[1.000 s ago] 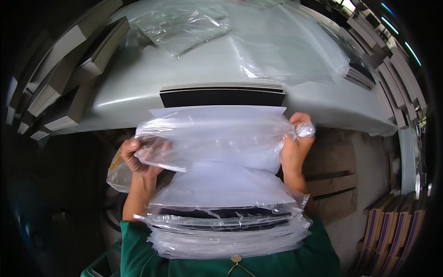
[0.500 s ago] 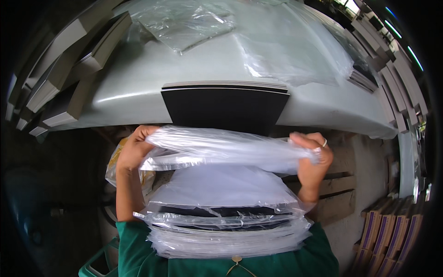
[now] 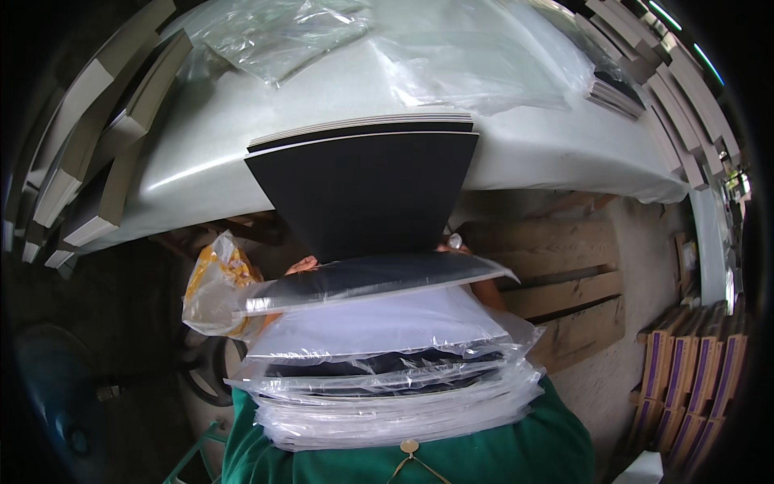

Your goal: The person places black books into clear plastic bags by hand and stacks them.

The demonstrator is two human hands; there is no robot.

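A black board [image 3: 363,185] leans against the table's front edge, with more thin boards [image 3: 355,129] stacked behind its top. A clear plastic bag [image 3: 379,282] lies around or across its lower end, with black showing through. My left hand [image 3: 302,264] grips the bag's left side; only some fingers show. My right hand [image 3: 453,245] is at its right side, a shiny spot on it, fingers closed and mostly hidden behind the bag. On my lap rests a pile of clear plastic bags [image 3: 395,419], some with black sheets inside, topped by a whitish bag [image 3: 379,319].
Thick dark-topped board stacks [image 3: 121,121] line the left, and similar stacks [image 3: 677,113] the right. Loose clear bags [image 3: 282,40] lie on the covered table [image 3: 201,153]. Beside me are a yellow-and-white plastic bag [image 3: 218,282], a wooden pallet [image 3: 564,306] and cardboard boxes [image 3: 685,371].
The stretched, bunched bag between my hands has come down over the lower end of the black board. Both hands moved inward, now largely behind it. The view has shifted, showing more of the board.
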